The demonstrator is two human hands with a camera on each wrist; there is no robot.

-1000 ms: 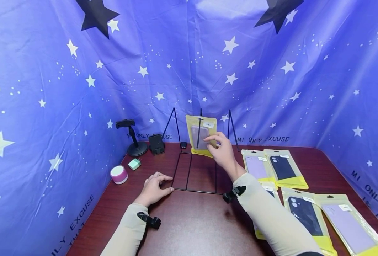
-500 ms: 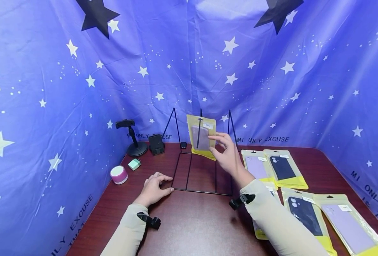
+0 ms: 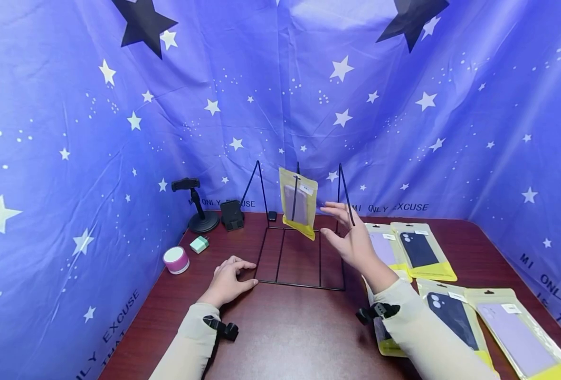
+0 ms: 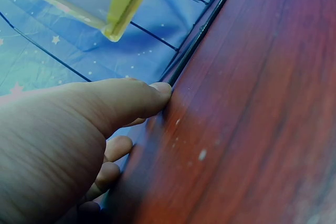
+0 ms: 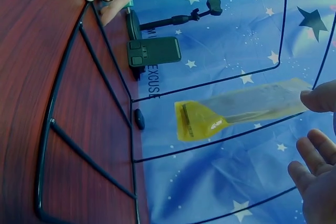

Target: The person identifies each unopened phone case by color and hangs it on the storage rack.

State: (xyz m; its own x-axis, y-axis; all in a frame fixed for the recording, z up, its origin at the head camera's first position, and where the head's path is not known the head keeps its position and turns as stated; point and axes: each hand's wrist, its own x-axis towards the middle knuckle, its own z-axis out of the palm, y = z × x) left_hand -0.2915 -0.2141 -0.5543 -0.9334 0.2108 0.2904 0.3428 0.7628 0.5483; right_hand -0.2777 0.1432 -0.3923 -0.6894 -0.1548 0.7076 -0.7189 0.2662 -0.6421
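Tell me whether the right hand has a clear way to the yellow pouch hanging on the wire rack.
Probably yes: the right hand hovers open beside the yellow pouch on the wire rack, with nothing between them.

Printed wording is legible on the blue star-patterned backdrop cloth (image 3: 403,132) only. Right of the wire rack (image 3: 299,253), along the cloth's lower edge, white capitals read "MI ONLY EXCUSE". Left of the rack the same line shows in part, "ONLY" and "CUSE". The left panel carries "EXCUSE" running upward, and the right panel "MI ONLY". In the right wrist view "EXCUSE" appears sideways. White labels on the yellow packets (image 3: 422,250) are too small to read
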